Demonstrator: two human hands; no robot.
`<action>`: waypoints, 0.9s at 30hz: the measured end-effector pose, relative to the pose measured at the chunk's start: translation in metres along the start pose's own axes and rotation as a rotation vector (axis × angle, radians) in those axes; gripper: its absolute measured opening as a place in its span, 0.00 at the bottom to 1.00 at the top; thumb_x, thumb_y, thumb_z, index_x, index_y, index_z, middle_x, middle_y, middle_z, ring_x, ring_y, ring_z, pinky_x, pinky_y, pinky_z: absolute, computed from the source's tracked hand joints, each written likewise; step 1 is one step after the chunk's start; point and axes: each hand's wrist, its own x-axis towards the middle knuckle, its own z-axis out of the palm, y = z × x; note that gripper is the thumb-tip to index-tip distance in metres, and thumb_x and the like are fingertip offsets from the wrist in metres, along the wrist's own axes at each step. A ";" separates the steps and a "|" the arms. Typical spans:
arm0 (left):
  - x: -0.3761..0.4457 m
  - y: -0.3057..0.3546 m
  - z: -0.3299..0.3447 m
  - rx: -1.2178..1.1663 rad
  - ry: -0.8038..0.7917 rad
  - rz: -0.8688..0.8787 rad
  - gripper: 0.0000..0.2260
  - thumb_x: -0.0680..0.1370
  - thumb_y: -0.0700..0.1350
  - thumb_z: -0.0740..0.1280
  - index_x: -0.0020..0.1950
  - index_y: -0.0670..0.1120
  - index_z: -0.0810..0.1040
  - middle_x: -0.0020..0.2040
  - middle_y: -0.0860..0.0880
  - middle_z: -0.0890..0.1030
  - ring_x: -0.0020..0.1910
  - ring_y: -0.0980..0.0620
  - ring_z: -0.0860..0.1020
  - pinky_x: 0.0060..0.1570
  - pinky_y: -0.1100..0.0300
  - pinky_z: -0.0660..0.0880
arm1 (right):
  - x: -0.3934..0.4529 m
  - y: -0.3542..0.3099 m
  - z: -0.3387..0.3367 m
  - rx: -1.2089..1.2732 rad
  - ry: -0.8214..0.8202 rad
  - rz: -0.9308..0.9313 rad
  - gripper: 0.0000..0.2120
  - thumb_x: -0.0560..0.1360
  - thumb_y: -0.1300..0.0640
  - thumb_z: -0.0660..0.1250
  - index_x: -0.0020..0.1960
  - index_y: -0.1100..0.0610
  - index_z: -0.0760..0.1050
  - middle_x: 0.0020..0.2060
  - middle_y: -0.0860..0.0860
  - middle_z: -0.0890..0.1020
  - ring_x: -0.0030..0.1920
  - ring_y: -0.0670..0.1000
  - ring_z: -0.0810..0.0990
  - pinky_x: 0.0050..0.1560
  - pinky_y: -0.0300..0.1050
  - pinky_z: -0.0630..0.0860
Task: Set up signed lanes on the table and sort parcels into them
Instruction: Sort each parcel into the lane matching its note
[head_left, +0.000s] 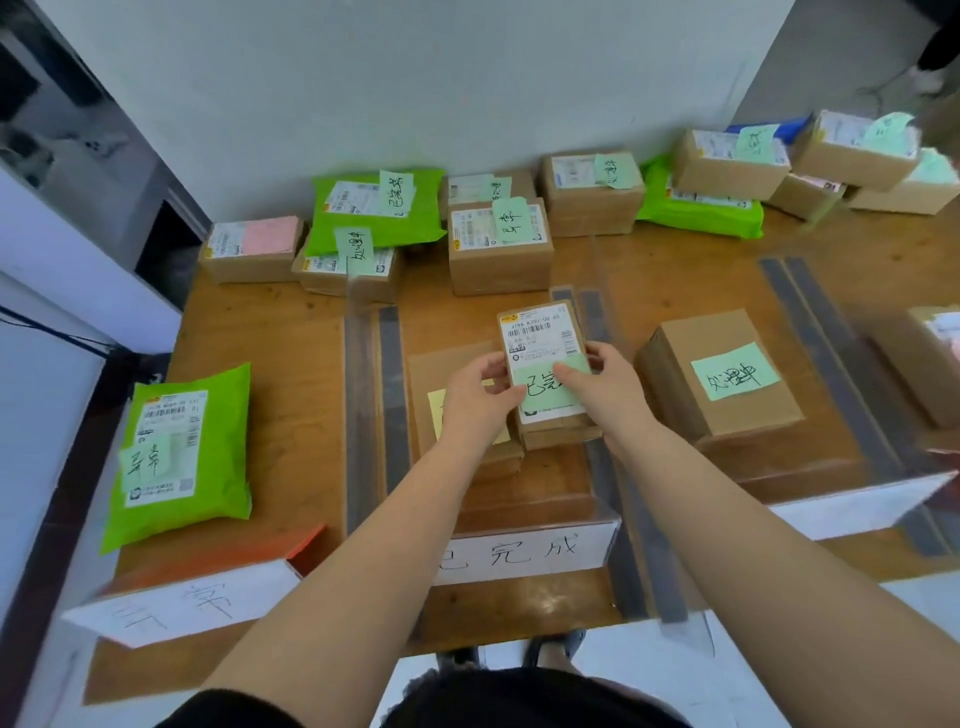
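Head view, small brown parcel (545, 343) w/ green note being pinched at centre frame by left hand (475, 397) & right hand (602, 387), being held over middle lane, above flat parcel (441, 374).

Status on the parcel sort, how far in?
Done: tape lanes and signs are up; a green mailer and a box sit in lanes. In hand: both hands, left hand and right hand, hold a small box over the middle lane. Left: about ten parcels along the wall.

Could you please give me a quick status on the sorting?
Both hands, left and right, hold small box over middle lane. Flat brown parcel underneath. Nothing blocking.
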 end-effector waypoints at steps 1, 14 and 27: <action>0.001 0.000 0.001 0.017 0.017 -0.001 0.19 0.75 0.38 0.68 0.66 0.46 0.72 0.61 0.49 0.78 0.50 0.54 0.77 0.50 0.57 0.79 | 0.003 0.000 0.002 -0.006 -0.011 -0.003 0.24 0.75 0.58 0.68 0.69 0.59 0.66 0.63 0.55 0.76 0.56 0.54 0.80 0.55 0.52 0.79; 0.014 -0.015 0.036 0.645 0.009 0.077 0.19 0.73 0.37 0.65 0.64 0.43 0.70 0.57 0.45 0.75 0.57 0.45 0.74 0.52 0.53 0.75 | 0.021 0.029 0.019 0.015 -0.088 0.062 0.21 0.76 0.58 0.65 0.67 0.58 0.67 0.61 0.55 0.78 0.57 0.54 0.79 0.54 0.50 0.79; 0.023 -0.042 0.059 0.480 0.005 -0.068 0.25 0.69 0.35 0.62 0.67 0.41 0.67 0.62 0.43 0.73 0.60 0.43 0.74 0.57 0.47 0.75 | 0.038 0.049 0.019 -0.220 -0.167 0.069 0.18 0.77 0.62 0.63 0.66 0.58 0.68 0.63 0.55 0.77 0.60 0.55 0.78 0.46 0.41 0.77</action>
